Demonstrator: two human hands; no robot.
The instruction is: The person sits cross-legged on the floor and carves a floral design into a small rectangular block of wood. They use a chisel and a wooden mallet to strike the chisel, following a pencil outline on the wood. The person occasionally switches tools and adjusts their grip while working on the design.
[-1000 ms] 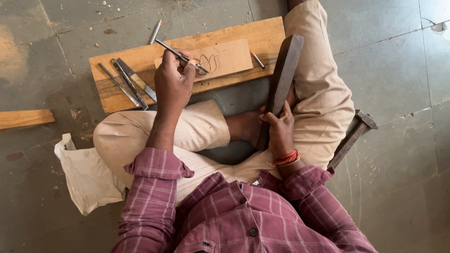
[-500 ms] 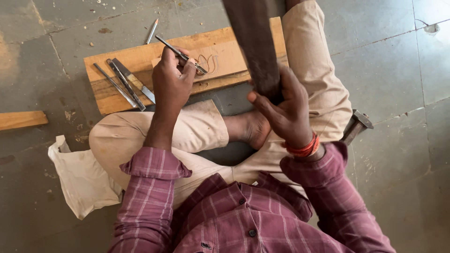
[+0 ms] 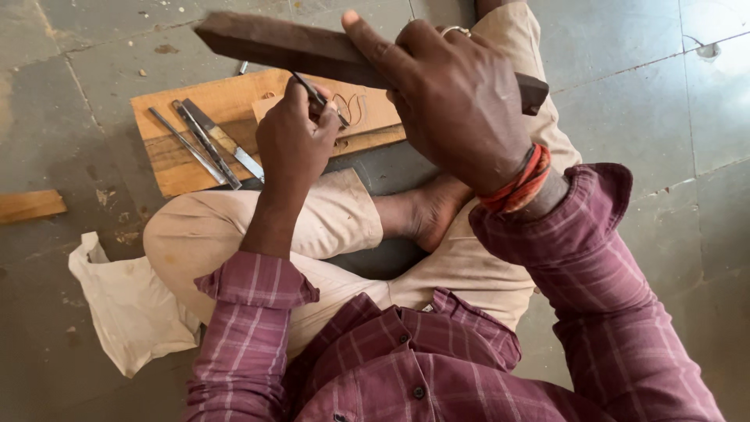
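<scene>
Left hand (image 3: 293, 141) grips a chisel (image 3: 319, 98) on the board (image 3: 226, 105); right hand (image 3: 453, 101) clasps a raised wooden bar (image 3: 289, 47)

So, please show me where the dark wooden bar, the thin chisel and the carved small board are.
dark wooden bar (image 3: 273, 45): head view, on its left free end.
thin chisel (image 3: 322, 100): head view, on its metal shaft by the fingers.
carved small board (image 3: 371, 113): head view, on its right part.

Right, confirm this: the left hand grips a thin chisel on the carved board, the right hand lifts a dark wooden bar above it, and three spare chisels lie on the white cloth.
One slip: the spare chisels lie on the wooden board, not the white cloth. The head view shows it. The left hand does grip the thin chisel, and the right hand lifts the dark wooden bar.
</scene>
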